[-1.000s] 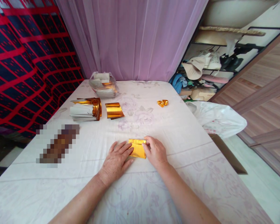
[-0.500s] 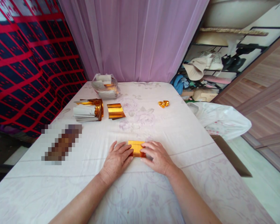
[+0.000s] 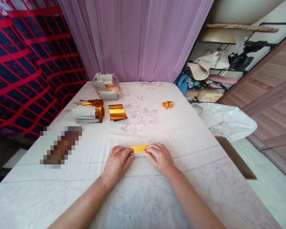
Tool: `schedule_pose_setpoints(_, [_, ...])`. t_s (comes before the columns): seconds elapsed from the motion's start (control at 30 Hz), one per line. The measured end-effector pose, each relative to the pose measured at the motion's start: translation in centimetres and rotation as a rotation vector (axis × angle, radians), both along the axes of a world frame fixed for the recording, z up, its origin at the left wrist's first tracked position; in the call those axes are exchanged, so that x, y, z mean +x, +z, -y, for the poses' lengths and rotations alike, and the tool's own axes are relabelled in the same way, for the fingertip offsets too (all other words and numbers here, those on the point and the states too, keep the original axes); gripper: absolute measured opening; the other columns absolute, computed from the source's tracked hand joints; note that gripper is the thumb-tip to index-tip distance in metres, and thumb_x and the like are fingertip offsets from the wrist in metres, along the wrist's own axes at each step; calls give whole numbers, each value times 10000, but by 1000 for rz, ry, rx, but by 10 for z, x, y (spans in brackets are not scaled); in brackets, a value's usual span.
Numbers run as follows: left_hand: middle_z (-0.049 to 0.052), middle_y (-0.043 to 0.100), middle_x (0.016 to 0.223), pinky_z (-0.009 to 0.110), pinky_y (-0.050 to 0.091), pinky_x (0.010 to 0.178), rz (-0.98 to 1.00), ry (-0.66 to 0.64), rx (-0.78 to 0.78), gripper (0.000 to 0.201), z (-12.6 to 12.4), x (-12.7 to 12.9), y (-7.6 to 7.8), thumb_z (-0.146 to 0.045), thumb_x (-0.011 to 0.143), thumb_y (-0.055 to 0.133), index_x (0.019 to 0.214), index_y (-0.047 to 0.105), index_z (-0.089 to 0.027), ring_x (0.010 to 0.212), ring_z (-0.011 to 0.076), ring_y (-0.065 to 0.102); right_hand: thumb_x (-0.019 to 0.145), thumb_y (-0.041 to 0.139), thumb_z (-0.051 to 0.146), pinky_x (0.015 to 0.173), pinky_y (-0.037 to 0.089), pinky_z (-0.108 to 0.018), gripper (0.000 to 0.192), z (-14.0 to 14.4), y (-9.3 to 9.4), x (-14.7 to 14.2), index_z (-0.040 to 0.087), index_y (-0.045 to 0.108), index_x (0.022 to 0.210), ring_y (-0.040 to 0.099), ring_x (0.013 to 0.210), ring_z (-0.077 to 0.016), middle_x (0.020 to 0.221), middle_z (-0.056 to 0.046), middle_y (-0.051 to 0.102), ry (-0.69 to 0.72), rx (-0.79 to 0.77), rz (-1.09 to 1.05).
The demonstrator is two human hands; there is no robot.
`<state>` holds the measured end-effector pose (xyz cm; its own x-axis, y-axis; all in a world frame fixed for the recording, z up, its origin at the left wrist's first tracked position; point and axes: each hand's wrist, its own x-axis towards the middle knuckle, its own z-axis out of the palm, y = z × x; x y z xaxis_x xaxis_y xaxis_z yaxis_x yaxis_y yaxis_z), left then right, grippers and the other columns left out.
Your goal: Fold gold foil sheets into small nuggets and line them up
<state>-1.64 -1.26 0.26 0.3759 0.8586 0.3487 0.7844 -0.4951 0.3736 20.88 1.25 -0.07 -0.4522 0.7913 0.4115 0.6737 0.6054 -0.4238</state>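
Between my hands, near the middle of the table, a folded gold foil paper point(image 3: 138, 149) shows as a narrow strip with a pale lower edge. My left hand point(image 3: 118, 162) pinches its left end, and my right hand point(image 3: 160, 159) grips the right end between thumb and fingers. Farther off lie a few flat gold foil sheets point(image 3: 117, 112). Left of these stands a thick folded stack of gold foil paper point(image 3: 88, 111) with its grey backing showing. A small folded gold foil piece point(image 3: 167, 104) rests at the far right of the table.
A clear plastic bag point(image 3: 106, 86) with more foil paper sits at the table's back edge. A pixelated patch point(image 3: 62, 148) covers something at left. The table has a flowered cloth point(image 3: 143, 197). Beyond the right edge are a white plastic bag point(image 3: 228, 121) and a loaded shelf point(image 3: 216, 68).
The gold paper has gone from a wider rectangle to a narrower strip, folded over. Both hands have closed from resting on it to pinching its ends. The camera view has shifted slightly.
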Motion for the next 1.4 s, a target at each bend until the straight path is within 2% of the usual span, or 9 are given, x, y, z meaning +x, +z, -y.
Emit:
schedule_pose_setpoints(0.13, [65, 715, 995, 417, 514, 845, 22, -21, 31, 306, -1, -1, -3, -247, 929, 520, 1227, 577, -207, 922, 225, 642, 918, 536, 243, 724, 416, -314, 186, -2, 0, -7, 209, 606, 750, 586, 771, -180, 754, -23, 662, -84, 16, 44])
schedule_pose_setpoints(0.3, [110, 613, 1256, 426, 510, 923, 30, -57, 146, 311, 4, 0, 3, -219, 931, 503, 1230, 590, -216, 1124, 247, 583, 916, 512, 233, 691, 394, -302, 206, -3, -1, -10, 214, 584, 724, 551, 729, -176, 705, -20, 615, -121, 39, 61])
schedule_pose_setpoints(0.4, [94, 651, 1205, 425, 478, 980, 13, -161, 206, 282, 11, 4, 9, -204, 936, 503, 1196, 613, -203, 1147, 240, 575, 912, 508, 222, 686, 388, -302, 220, -4, -1, -11, 213, 572, 702, 541, 721, -176, 694, -19, 601, -136, 36, 66])
schedule_pose_setpoints(0.53, [80, 672, 1213, 468, 397, 1069, -94, -277, 164, 327, 17, 9, 8, -271, 958, 482, 1256, 589, -190, 1180, 245, 572, 912, 503, 224, 695, 390, -305, 221, -4, -2, -12, 213, 566, 700, 540, 730, -183, 695, -24, 594, -144, 40, 63])
schedule_pose_setpoints(0.77, [85, 608, 1329, 505, 325, 1113, -169, -246, 64, 406, 17, 9, -1, -388, 947, 500, 1312, 554, -217, 1266, 264, 519, 913, 515, 241, 720, 416, -304, 194, -4, -4, -12, 211, 595, 738, 562, 767, -183, 738, -28, 608, -153, 24, -1])
schedule_pose_setpoints(0.97, [103, 583, 1357, 516, 353, 1087, -194, -248, 57, 446, 16, 9, -2, -397, 942, 506, 1333, 527, -184, 1286, 286, 495, 935, 471, 231, 777, 439, -320, 202, -3, -3, -12, 215, 611, 791, 572, 830, -193, 817, -47, 630, -160, 2, -33])
schedule_pose_setpoints(1.13, [108, 540, 1403, 524, 332, 1097, -248, -241, 37, 474, 16, 10, -3, -426, 936, 507, 1334, 519, -168, 1315, 298, 462, 929, 503, 249, 783, 437, -325, 171, -4, -5, -13, 208, 620, 812, 566, 844, -202, 846, -52, 630, -199, -8, -18])
schedule_pose_setpoints(1.4, [93, 485, 1455, 525, 272, 1125, -305, -225, 27, 537, 15, 10, -5, -517, 922, 496, 1358, 496, -204, 1346, 299, 421, 916, 542, 259, 766, 426, -320, 158, -6, -8, -14, 209, 602, 779, 558, 829, -204, 819, -45, 615, -242, -13, 13])
